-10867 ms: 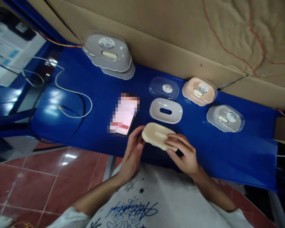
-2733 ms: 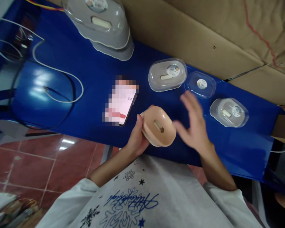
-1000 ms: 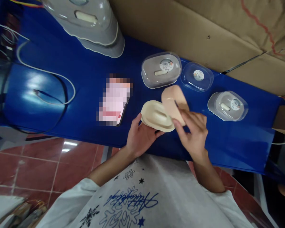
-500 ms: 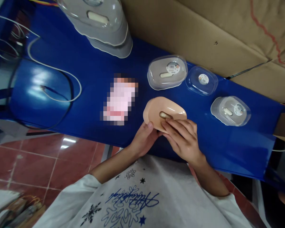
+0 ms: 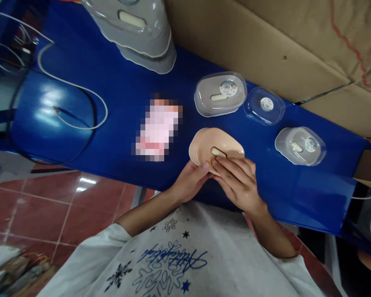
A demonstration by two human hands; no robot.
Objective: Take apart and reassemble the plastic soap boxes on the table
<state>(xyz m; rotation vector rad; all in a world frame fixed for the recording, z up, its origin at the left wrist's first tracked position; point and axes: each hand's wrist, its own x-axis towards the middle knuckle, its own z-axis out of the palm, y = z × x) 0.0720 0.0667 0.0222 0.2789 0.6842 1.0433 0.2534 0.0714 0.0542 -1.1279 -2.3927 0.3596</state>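
Close to the table's near edge, a peach plastic dish point(image 5: 205, 144) with a small cream peg set in a slot in its middle is held tilted in both hands. My left hand point(image 5: 193, 177) grips its lower left edge, thumb over the rim and the other fingers hidden beneath. Closed over the lower right rim is my right hand point(image 5: 238, 177), its fingertips just below the cream peg point(image 5: 218, 152). Beyond them sits a grey dish under a clear cover point(image 5: 205, 97), and beside it a separate clear cover point(image 5: 256, 109) with a round label.
Taller stacked grey containers point(image 5: 142, 41) stand at the back left. A smaller covered dish point(image 5: 292, 150) lies at the right. A pink pixelated item point(image 5: 159, 128) is left of my hands. Cables point(image 5: 105, 111) loop over the blue table point(image 5: 117, 152); cardboard boxes point(image 5: 235, 37) line the back.
My left thumb has slid slightly right along the dish's rim. The peach dish stays in both hands, and more of the cream peg shows. The whole view has shifted slightly.
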